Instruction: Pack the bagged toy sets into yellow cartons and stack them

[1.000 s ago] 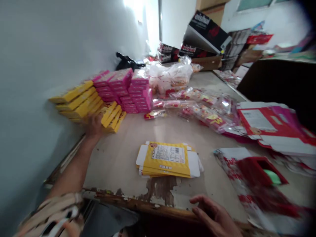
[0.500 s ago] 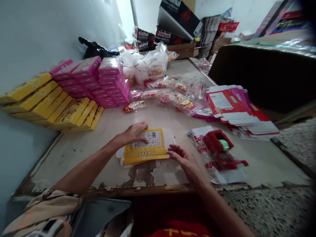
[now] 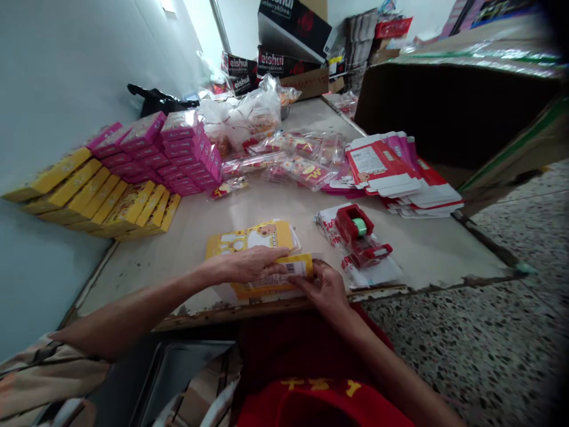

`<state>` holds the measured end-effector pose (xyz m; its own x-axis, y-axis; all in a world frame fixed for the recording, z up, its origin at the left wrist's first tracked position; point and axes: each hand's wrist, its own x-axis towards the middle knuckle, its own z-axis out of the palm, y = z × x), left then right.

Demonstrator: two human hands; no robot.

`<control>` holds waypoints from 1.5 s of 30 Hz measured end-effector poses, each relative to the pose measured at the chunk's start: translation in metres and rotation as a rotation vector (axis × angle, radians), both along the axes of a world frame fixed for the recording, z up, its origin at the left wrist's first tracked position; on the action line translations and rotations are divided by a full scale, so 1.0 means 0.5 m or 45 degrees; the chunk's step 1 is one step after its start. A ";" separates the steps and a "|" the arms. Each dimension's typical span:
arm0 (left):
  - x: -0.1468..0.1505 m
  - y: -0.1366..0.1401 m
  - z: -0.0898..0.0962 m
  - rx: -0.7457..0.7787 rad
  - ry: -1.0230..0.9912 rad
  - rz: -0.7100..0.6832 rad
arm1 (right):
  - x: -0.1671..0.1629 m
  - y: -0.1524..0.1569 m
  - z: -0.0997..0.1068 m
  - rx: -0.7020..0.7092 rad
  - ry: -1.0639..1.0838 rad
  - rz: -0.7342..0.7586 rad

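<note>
A flat yellow carton (image 3: 302, 265) with a printed label panel lies tilted up near the table's front edge, between my two hands. My left hand (image 3: 255, 264) grips it from the left, fingers over its far edge and thumb across the label. At its right end my right hand (image 3: 326, 289) pinches the carton between thumb and fingers. Just behind it, partly covered by my left hand, lie more flat yellow cartons (image 3: 249, 237) with printed fronts. To the right, a red tape dispenser (image 3: 351, 222) with a pale green core rests on a white and red plastic bag (image 3: 382, 270).
Yellow boxes (image 3: 133, 204) and pink boxes (image 3: 182, 145) are stacked along the left wall. Clear-wrapped packets (image 3: 306, 169) lie mid-table, beside red and pink flat cartons (image 3: 382, 166). A large cardboard box (image 3: 444, 112) stands open at the right. Black printed boxes (image 3: 293, 35) stand behind.
One yellow carton has come off the pile toward the table's front edge, with both hands now holding it. The cartons left behind show their printed fronts. The view has shifted.
</note>
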<state>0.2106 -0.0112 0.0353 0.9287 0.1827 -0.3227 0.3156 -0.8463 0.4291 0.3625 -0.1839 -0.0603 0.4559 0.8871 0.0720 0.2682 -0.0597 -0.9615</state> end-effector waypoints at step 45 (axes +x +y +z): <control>-0.043 -0.197 -0.076 -0.639 -1.176 1.270 | -0.031 -0.042 0.120 0.065 0.946 0.276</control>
